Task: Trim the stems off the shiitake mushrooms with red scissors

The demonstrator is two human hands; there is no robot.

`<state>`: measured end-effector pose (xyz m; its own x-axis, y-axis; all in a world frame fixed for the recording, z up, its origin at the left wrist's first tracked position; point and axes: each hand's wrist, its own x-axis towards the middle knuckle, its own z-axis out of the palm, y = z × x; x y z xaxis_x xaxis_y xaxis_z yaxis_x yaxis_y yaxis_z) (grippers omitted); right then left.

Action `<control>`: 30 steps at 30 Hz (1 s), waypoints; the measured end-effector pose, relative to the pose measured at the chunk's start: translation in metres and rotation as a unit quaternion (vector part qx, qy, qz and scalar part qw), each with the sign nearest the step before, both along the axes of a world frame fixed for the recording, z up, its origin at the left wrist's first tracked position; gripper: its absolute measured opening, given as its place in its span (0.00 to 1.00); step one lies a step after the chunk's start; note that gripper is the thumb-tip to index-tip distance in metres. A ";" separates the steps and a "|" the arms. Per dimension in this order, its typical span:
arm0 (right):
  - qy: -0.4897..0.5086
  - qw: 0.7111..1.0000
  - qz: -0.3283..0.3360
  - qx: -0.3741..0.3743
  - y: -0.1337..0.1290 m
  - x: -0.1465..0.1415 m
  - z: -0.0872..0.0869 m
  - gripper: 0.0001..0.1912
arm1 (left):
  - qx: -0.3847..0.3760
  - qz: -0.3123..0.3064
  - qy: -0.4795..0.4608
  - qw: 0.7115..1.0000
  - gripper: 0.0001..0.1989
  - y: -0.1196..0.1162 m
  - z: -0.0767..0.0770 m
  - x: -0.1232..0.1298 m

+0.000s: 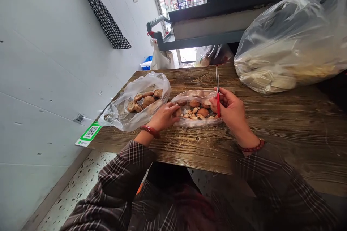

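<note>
sleeves (108, 187), scissors (218, 105), wooden table (271, 126), wall (54, 61)

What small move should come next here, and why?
Perhaps turn the scissors toward the mushrooms in the bag between both hands: the right hand grips the scissors, blades pointing away, and the left hand is at that bag's left end.
</note>
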<state>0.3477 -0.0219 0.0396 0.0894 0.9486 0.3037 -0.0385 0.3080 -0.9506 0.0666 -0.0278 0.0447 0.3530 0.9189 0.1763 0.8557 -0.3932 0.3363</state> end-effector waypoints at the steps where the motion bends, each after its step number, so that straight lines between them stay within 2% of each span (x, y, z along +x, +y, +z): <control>1: -0.008 1.000 0.000 0.007 -0.001 0.000 0.001 0.31 | 0.009 0.011 -0.032 0.999 0.22 0.000 0.001 -0.002; 3: -0.035 0.999 0.008 0.031 -0.004 0.001 0.003 0.29 | 0.010 0.028 -0.105 0.994 0.22 0.000 0.005 -0.007; 6: -0.107 0.991 0.050 0.067 -0.009 0.001 0.005 0.25 | -0.028 0.044 -0.203 0.978 0.25 -0.003 0.008 -0.012; 12: -0.254 0.953 0.119 0.116 -0.012 -0.005 -0.004 0.22 | -0.105 0.057 -0.348 0.930 0.27 -0.009 -0.001 -0.011; 14: -0.287 0.942 0.125 0.117 -0.011 -0.007 -0.008 0.22 | -0.133 0.069 -0.404 0.903 0.27 -0.010 -0.004 -0.011; 17: -0.342 0.925 0.121 0.117 -0.012 -0.009 -0.011 0.20 | -0.153 0.087 -0.509 0.843 0.26 -0.012 -0.005 -0.012; 20: -0.387 0.907 0.125 0.109 -0.014 -0.008 -0.010 0.18 | -0.145 0.084 -0.606 0.778 0.24 -0.016 0.003 -0.012; 22: -0.383 0.907 0.137 0.108 -0.016 -0.007 -0.007 0.18 | -0.152 0.070 -0.641 0.749 0.24 -0.020 0.010 -0.008; 27: -0.306 0.931 0.122 0.157 -0.018 0.000 0.004 0.21 | -0.239 0.002 -0.632 0.737 0.28 -0.024 0.025 0.015; 30: -0.327 0.919 0.126 0.180 -0.020 0.009 0.014 0.22 | -0.248 -0.023 -0.629 0.736 0.26 -0.018 0.029 0.029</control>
